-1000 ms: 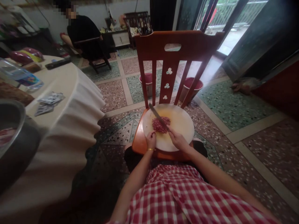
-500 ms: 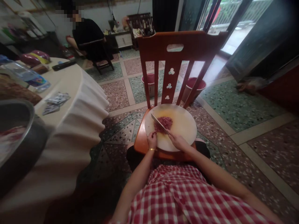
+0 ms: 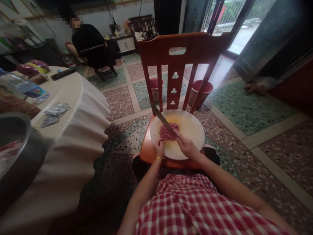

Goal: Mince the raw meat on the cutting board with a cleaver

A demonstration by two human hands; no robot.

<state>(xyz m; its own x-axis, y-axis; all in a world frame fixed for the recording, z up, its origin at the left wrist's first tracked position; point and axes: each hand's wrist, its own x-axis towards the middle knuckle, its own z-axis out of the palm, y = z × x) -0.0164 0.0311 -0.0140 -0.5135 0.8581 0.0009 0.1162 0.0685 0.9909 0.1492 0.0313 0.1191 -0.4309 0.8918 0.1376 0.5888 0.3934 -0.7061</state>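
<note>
A round pale cutting board (image 3: 190, 130) lies on the seat of a red wooden chair (image 3: 181, 55) in front of me. A small heap of chopped red meat (image 3: 167, 132) sits near the board's middle. My right hand (image 3: 187, 147) is closed round the handle of a knife (image 3: 161, 118), whose blade slants up and left over the meat. My left hand (image 3: 158, 148), with a gold bangle at the wrist, rests curled on the board's near left edge, fingertips touching the meat.
A round table with a white cloth (image 3: 73, 107) stands at my left, carrying a metal bowl (image 3: 17, 147), packets and a remote. Two pink buckets (image 3: 200, 89) stand behind the chair. A person in black (image 3: 88, 39) sits at the back.
The knife dropped lower across the meat half a second ago and has since lifted again, blade tip raised to the upper left. My left hand stayed at the meat's edge.
</note>
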